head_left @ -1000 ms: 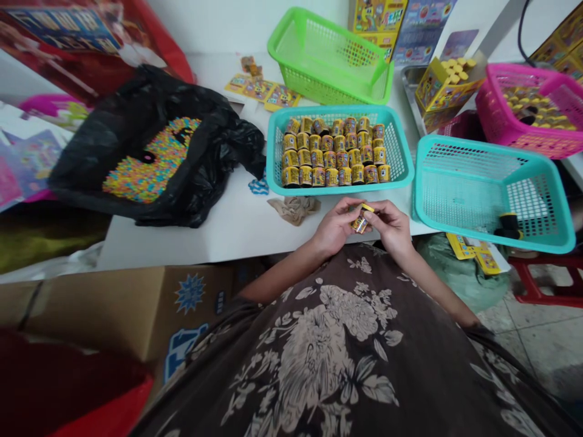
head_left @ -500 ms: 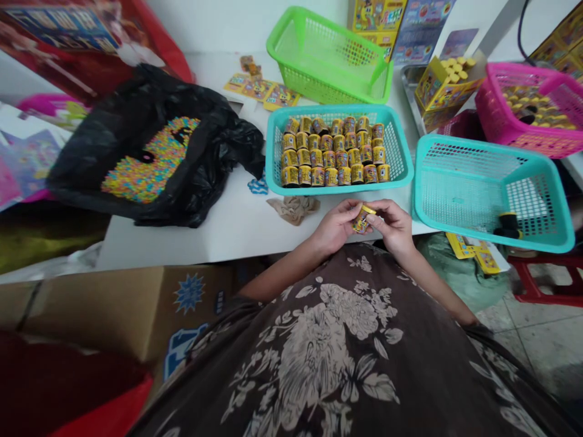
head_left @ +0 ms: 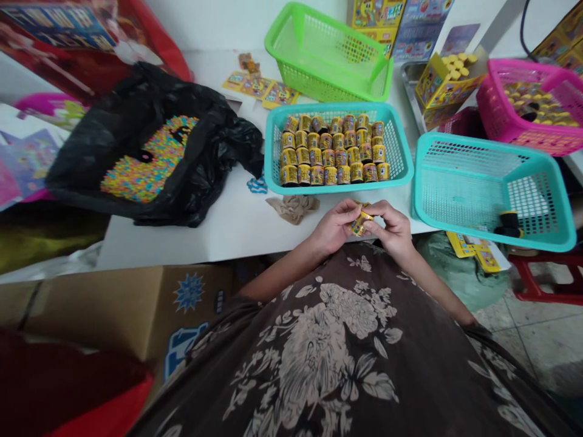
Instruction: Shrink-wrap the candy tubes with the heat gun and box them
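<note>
No lettering is legible — prints on the boxes (head_left: 394, 21) and cans (head_left: 332, 152) blur.

Fingers cover much of the small yellow container (head_left: 359, 222); the pink basket (head_left: 523, 127) is cut off.

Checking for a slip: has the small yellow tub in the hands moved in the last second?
Barely. The tub stays between the left hand and right hand, just below the full teal basket; it only tilted, its yellow lid dropping lower.
</note>
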